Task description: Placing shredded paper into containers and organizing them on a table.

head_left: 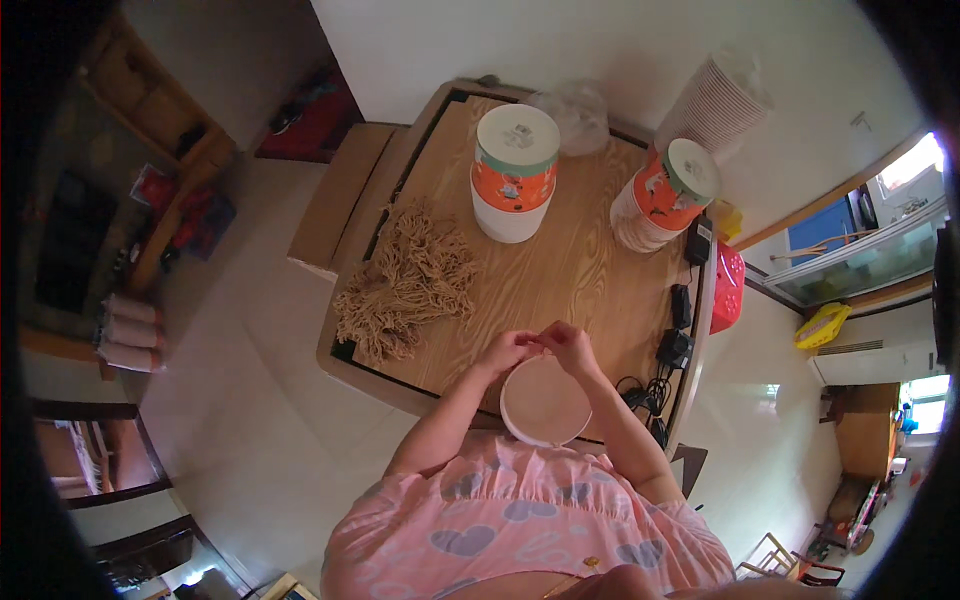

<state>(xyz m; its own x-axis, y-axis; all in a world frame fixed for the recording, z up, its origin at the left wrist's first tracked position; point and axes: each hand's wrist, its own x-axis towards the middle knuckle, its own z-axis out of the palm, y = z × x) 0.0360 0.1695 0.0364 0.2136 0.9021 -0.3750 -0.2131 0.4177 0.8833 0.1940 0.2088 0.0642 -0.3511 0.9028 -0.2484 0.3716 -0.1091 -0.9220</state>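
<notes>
Fingertips meet at the far rim of a pale round tub

In the head view, the pale round tub (545,403) sits at the near edge of the wood-grain table (575,275), between the forearms and close to the pink patterned top (525,510). That spot probably keeps it steady and within easy reach of both hands. Whether its open mouth or its base faces up, I cannot tell.

The left hand (507,351) and right hand (567,348) come together at the tub's far rim, fingers bent and tips nearly meeting, as fine two-handed work would call for. Whether they are clamped on the rim or on something thin is too small to tell.

A loose heap of tan cords (408,280) lies to the left, seemingly for easy picking. Farther back stand two orange-and-white tub stacks (515,175) (668,195), apart from each other, perhaps to leave working room. Black adapters (680,305) and cables (650,398) lie along the right edge, likely out of the way.
</notes>
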